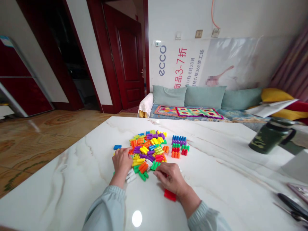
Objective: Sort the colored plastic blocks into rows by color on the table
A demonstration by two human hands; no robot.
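A loose pile of colourful plastic blocks [149, 152] lies on the white marbled table. My left hand [122, 161] rests at the pile's left edge, its fingertips against the blocks; whether it grips one is hidden. Just right of the pile's near side, my right hand [172, 177] has its fingers curled together, and what they hold, if anything, cannot be made out. A red block [170, 195] lies under the right wrist. Beyond that hand stand neat rows of blue and purple blocks [179, 140], with red, green and orange ones [175, 150] nearer.
On the table's right side are a dark green mug [270, 136], a black-handled tool [292, 204] and a phone-like object [299, 190]. A sofa with pale green cushions [205, 97] stands behind the table's far edge [134, 118].
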